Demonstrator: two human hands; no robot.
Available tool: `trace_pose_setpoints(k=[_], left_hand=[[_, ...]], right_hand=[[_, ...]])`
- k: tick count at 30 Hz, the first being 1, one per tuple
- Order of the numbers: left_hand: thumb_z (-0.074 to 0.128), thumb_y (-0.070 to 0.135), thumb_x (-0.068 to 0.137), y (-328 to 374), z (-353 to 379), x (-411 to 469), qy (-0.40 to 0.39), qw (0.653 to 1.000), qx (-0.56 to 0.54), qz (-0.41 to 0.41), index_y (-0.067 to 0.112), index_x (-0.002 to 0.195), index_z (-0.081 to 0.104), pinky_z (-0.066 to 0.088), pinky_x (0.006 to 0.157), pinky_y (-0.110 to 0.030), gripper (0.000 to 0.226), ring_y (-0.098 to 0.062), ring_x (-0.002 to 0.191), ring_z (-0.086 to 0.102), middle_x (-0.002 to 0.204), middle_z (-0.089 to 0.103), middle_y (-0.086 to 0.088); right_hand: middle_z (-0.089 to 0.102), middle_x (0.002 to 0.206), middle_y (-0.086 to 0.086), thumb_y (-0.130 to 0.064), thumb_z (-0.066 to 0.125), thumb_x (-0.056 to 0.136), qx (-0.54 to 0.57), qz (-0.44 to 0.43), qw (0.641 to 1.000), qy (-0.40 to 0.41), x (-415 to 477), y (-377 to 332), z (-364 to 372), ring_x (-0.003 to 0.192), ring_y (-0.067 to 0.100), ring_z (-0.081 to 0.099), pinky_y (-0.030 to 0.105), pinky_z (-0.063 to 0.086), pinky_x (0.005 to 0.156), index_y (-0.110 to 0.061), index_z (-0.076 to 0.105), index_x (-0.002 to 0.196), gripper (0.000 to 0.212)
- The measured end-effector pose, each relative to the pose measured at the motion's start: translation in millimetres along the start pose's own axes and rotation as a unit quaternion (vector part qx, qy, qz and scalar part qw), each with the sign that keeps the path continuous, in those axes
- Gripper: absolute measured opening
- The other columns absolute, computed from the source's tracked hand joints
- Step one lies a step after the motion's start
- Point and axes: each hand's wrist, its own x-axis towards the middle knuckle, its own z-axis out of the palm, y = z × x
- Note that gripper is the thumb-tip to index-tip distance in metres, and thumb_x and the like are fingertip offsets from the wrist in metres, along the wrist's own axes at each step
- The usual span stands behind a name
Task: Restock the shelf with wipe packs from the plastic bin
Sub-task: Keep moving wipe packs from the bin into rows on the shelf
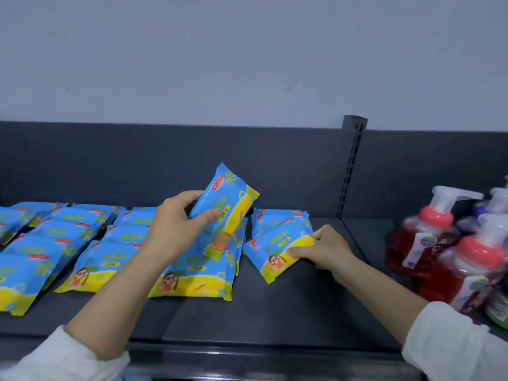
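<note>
several rows of wipe packs already lie flat on the shelf. the left hand grips a raised pack above them, while the right hand pinches another pack at the row's right end. the bin is out of view, so what remains is unclear.

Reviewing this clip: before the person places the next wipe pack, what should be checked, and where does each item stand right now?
1. Left hand holds the raised wipe pack securely: ok, thumb and fingers curl round it.
2. Right hand controls the front pack: ok, it grips the pack's right end.
3. Front pack lines up with the rear packs: not ok, it lies skewed.
4. Bare shelf space in front of that column: ok.
5. Soap bottles out of the way: cannot tell, they stand close on the right.
6. Stock left in the bin: cannot tell, not in view.
</note>
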Motion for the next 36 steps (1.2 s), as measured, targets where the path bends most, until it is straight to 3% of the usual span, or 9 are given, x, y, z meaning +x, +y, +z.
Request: trace_pose_setpoints(k=[3,9,13,18,23,26,29,34,36], left_hand=[[0.073,0.022,0.080,2,1,5,-0.017,1.000,0.000,0.011,0.025,0.102,0.069,0.054,0.071,-0.026,0.022,-0.006,0.079,0.068,0.090,0.071,0.011],[0.074,0.024,0.079,5,2,10,-0.053,0.998,0.001,0.024,0.031,0.096,0.068,0.051,0.066,-0.018,0.019,-0.005,0.078,0.067,0.086,0.071,0.012],[0.074,0.025,0.079,4,1,11,-0.082,0.996,-0.014,0.019,0.030,0.096,0.069,0.055,0.073,-0.029,0.018,-0.009,0.078,0.068,0.085,0.072,0.009],[0.076,0.024,0.077,9,3,12,-0.122,0.992,-0.017,0.036,0.032,0.091,0.069,0.052,0.071,-0.024,0.017,-0.002,0.074,0.068,0.083,0.073,0.012],[0.078,0.023,0.074,21,4,17,-0.197,0.979,0.006,0.051,0.028,0.094,0.071,0.055,0.076,-0.027,0.021,-0.005,0.076,0.069,0.083,0.074,0.013],[0.077,0.026,0.075,31,13,17,-0.246,0.966,0.031,0.077,0.027,0.095,0.071,0.057,0.072,-0.035,0.021,-0.012,0.076,0.070,0.083,0.074,0.007],[0.076,0.028,0.076,37,30,15,-0.290,0.950,0.050,0.105,0.026,0.097,0.070,0.055,0.061,-0.026,0.022,-0.009,0.070,0.067,0.083,0.073,0.004],[0.077,0.034,0.074,21,55,15,-0.281,0.943,0.128,0.127,0.019,0.115,0.064,0.041,0.073,-0.011,0.045,-0.007,0.091,0.058,0.098,0.063,0.005],[0.075,0.038,0.075,14,59,12,-0.293,0.927,0.184,0.143,0.022,0.123,0.058,0.038,0.084,-0.016,0.053,-0.010,0.110,0.052,0.115,0.058,0.007]], right_hand=[[0.058,0.108,0.004,-0.063,0.076,0.037,-0.088,0.015,0.996,0.003,-6,1,2,0.093,0.019,0.059,0.027,0.040,0.059,-0.015,0.054,0.099,0.081],[0.058,0.093,-0.001,-0.075,0.067,0.048,-0.181,0.059,0.981,0.024,-24,-1,-8,0.088,0.020,0.058,0.030,0.037,0.058,-0.020,0.050,0.088,0.071],[0.059,0.109,0.001,-0.075,0.061,0.061,-0.242,0.063,0.964,0.091,-35,-2,-7,0.105,0.024,0.058,0.030,0.040,0.072,-0.019,0.049,0.098,0.068],[0.050,0.125,0.006,-0.073,0.055,0.072,-0.285,0.038,0.954,0.082,-37,-5,-10,0.117,0.027,0.051,0.034,0.039,0.084,-0.015,0.047,0.117,0.073],[0.052,0.122,0.002,-0.050,0.059,0.084,-0.073,-0.082,0.989,0.103,-38,-22,-32,0.115,0.018,0.052,0.027,0.040,0.090,-0.016,0.047,0.130,0.058],[0.059,0.113,-0.008,-0.042,0.058,0.088,0.103,-0.139,0.985,-0.002,-55,-46,-43,0.107,0.009,0.057,0.029,0.045,0.093,-0.022,0.045,0.133,0.051],[0.068,0.103,0.002,-0.020,0.066,0.086,0.117,-0.170,0.977,-0.050,-63,-48,-37,0.095,0.018,0.067,0.040,0.053,0.087,-0.024,0.053,0.118,0.035],[0.071,0.095,0.009,-0.010,0.065,0.086,0.093,-0.097,0.991,0.028,-52,-17,-31,0.080,0.021,0.067,0.037,0.054,0.074,-0.015,0.061,0.094,0.010],[0.070,0.097,0.011,-0.013,0.067,0.084,0.085,-0.046,0.993,0.068,-43,2,-31,0.085,0.025,0.067,0.039,0.054,0.077,-0.016,0.062,0.088,0.007]])
